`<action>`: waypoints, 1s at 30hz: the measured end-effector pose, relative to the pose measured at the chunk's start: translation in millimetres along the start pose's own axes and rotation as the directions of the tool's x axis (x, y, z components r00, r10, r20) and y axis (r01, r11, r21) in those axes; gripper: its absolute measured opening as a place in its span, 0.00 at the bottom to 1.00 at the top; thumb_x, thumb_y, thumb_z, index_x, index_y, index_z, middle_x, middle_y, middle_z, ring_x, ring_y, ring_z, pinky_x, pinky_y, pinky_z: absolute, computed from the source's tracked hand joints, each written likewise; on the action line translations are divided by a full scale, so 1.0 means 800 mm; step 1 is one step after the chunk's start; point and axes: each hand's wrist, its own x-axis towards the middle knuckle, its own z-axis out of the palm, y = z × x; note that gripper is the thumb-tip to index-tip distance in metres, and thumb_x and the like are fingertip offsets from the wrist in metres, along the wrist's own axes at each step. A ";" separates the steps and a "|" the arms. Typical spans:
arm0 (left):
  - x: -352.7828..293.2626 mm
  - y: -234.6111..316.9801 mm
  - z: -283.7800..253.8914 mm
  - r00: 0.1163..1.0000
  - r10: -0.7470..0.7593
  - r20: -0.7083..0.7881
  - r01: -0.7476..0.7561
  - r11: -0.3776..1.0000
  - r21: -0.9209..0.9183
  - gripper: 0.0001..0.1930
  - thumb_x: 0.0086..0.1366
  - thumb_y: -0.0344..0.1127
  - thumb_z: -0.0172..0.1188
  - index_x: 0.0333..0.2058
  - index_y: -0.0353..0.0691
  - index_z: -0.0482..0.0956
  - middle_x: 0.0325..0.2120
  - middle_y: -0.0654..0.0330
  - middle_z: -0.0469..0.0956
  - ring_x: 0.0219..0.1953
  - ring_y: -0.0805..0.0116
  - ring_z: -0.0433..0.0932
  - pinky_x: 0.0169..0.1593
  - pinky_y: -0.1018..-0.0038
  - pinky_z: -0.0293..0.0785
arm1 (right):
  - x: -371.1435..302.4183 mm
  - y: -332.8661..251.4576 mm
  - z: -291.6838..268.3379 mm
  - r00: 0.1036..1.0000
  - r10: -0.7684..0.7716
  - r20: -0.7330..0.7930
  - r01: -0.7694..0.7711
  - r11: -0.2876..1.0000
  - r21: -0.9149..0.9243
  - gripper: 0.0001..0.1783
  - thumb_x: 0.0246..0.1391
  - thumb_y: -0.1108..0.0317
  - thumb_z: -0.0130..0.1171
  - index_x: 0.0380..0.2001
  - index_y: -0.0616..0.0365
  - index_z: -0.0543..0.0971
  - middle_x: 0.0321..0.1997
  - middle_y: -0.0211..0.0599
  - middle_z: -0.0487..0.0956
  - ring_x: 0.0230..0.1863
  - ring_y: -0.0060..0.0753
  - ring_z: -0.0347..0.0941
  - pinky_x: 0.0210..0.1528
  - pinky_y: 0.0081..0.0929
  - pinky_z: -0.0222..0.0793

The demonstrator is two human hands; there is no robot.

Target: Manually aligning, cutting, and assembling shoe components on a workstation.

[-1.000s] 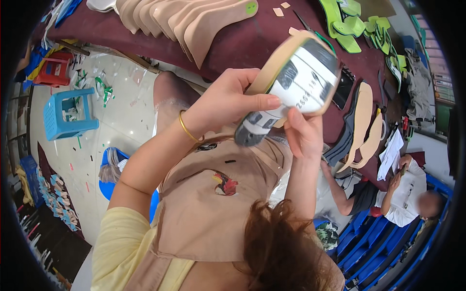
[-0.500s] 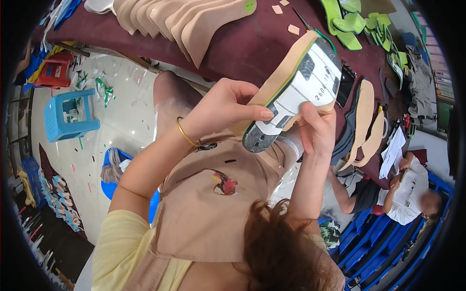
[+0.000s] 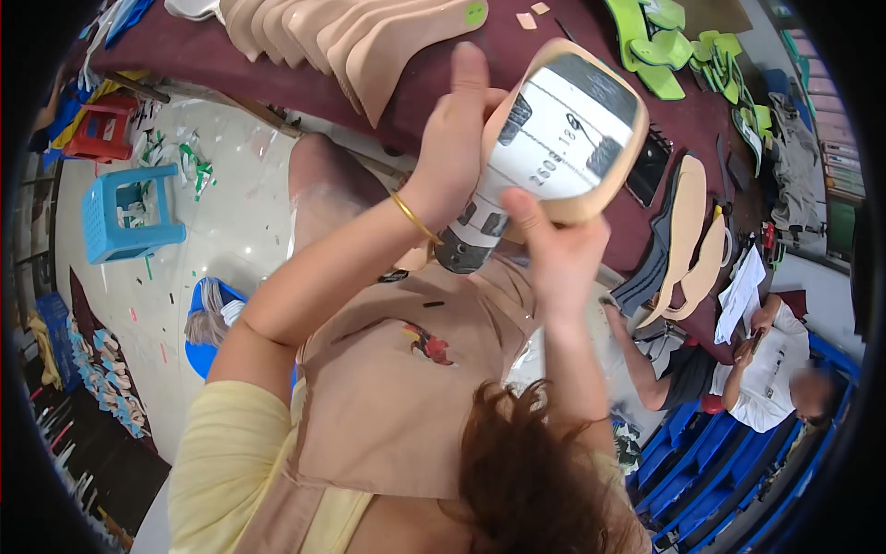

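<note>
An insole is held up over my lap, its white and black underside facing me and a tan layer wrapping round its edge. My right hand grips its lower right side, thumb on the white underside and fingers behind. Along the left edge lies my left hand, its thumb raised off the underside and its fingers partly hidden behind the insole. A row of tan insole pieces stands on the maroon-covered table beyond the left hand.
Lime-green insole parts lie at the far right of the table. Dark and tan pieces rest on its right side near a black phone-like object. A blue stool stands left; another person sits at right.
The insole has turned, its wide end now more upright and nearer me. My left hand has moved up along its edge and the thumb has lifted away. My right hand has shifted left.
</note>
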 end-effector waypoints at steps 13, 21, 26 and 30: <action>-0.011 -0.016 -0.009 0.901 -0.188 0.392 0.340 0.867 -0.366 0.20 0.66 0.48 0.53 0.44 0.36 0.74 0.36 0.62 0.78 0.37 0.75 0.76 0.43 0.77 0.73 | 0.049 0.034 -0.037 0.937 0.144 0.319 -0.251 0.912 0.324 0.18 0.46 0.76 0.66 0.43 0.64 0.78 0.41 0.36 0.81 0.41 0.25 0.76 0.45 0.24 0.71; -0.021 -0.081 0.010 0.817 0.577 0.010 -0.565 0.796 0.218 0.15 0.67 0.33 0.48 0.48 0.31 0.71 0.39 0.57 0.77 0.38 0.77 0.74 0.42 0.80 0.71 | 0.031 0.033 -0.002 0.957 0.001 0.288 -0.110 0.925 0.363 0.28 0.58 0.73 0.53 0.61 0.66 0.61 0.58 0.40 0.68 0.57 0.26 0.66 0.58 0.24 0.60; -0.010 -0.095 0.030 0.813 0.579 -0.066 -0.572 0.815 0.092 0.15 0.68 0.34 0.46 0.49 0.31 0.69 0.46 0.53 0.75 0.44 0.74 0.73 0.47 0.78 0.69 | 0.016 0.045 0.011 0.992 -0.040 0.123 -0.008 0.930 0.367 0.30 0.67 0.62 0.38 0.65 0.68 0.50 0.68 0.43 0.57 0.67 0.33 0.54 0.66 0.27 0.49; -0.011 -0.088 0.036 0.956 0.282 -0.078 -0.293 0.930 -0.222 0.14 0.68 0.36 0.46 0.46 0.34 0.70 0.42 0.55 0.77 0.36 0.75 0.73 0.40 0.78 0.71 | 0.002 0.025 -0.003 0.945 -0.213 0.249 0.221 0.975 -0.005 0.40 0.65 0.47 0.35 0.64 0.75 0.48 0.68 0.58 0.51 0.69 0.45 0.48 0.67 0.35 0.46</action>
